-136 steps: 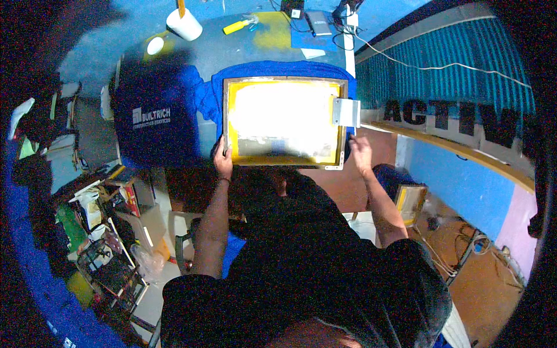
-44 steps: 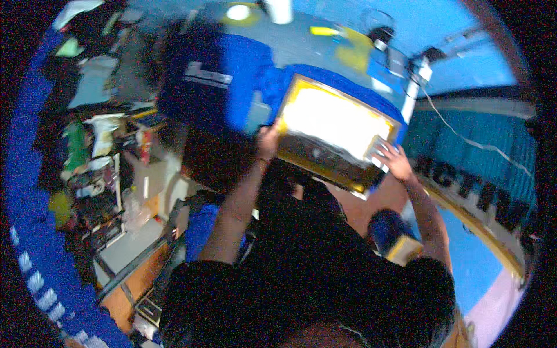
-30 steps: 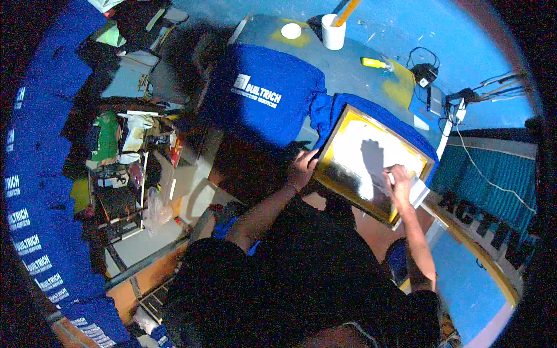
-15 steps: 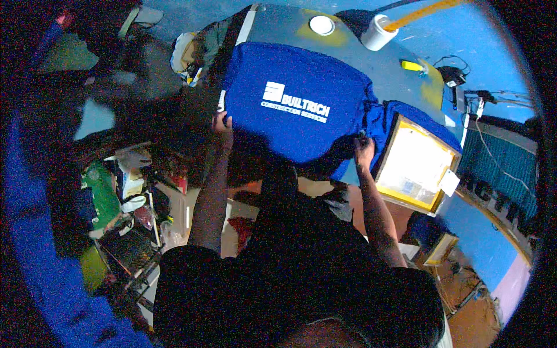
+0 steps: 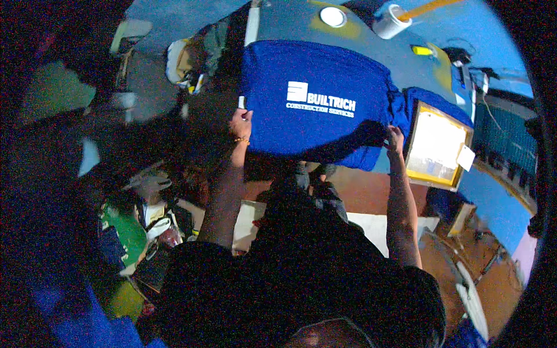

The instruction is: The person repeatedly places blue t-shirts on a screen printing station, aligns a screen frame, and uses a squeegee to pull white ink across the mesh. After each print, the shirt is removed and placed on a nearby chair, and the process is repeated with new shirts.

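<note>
A blue shirt [image 5: 313, 69] with a white print lies spread on a grey printing board [image 5: 282, 26]. My left hand [image 5: 241, 116] is closed on the shirt's left edge; a thin band circles that wrist. My right hand [image 5: 395, 132] is closed on the shirt's bunched right edge, its fingertips partly in shadow. Just right of it, a screen frame [image 5: 435, 139] with a yellow border and a pale plate on its side rests on a second blue shirt [image 5: 429, 94].
On the board's far part sit a white disc [image 5: 333, 17], a white container [image 5: 389, 25] with an orange stick and a yellow-handled tool [image 5: 423, 51]. Cables hang at right. Piled clutter [image 5: 125, 232] fills the lower left; another frame [image 5: 461, 217] stands low at right.
Both hands have left the screen frame and moved left onto the printed shirt, gripping its sides. The head view has turned toward that shirt, so the frame now appears farther right.
</note>
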Tool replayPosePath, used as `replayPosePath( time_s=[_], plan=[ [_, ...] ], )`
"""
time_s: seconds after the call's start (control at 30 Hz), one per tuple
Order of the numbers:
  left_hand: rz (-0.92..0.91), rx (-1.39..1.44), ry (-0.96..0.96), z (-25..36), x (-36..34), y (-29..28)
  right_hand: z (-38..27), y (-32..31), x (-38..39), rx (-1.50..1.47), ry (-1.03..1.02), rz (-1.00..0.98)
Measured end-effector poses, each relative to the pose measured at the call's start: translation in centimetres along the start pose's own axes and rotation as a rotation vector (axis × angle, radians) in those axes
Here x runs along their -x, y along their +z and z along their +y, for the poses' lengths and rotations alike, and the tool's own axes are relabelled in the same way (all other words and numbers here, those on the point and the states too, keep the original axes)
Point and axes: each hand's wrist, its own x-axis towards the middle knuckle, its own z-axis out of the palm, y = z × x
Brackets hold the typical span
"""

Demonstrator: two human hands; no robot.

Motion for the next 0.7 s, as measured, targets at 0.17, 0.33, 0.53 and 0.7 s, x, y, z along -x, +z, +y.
replayPosePath(
  time_s=[0.17,0.33,0.53,0.7],
  plan=[
    [-0.094,-0.017,0.009,-0.2,-1.0,-0.9,-3.9,2.5,3.7,0.072,-0.089,0.006],
    [-0.095,0.065,0.008,0.6,-1.6,-1.6,-5.6,4.3,4.8,0.02,-0.088,0.166],
    [-0.143,0.222,-0.175,0.1,-2.6,-1.7,-6.6,4.5,5.3,0.092,-0.206,0.096],
    [-0.111,0.192,-0.078,0.1,-2.4,-3.3,-7.0,3.9,6.1,0.029,-0.2,0.145]
  ],
)
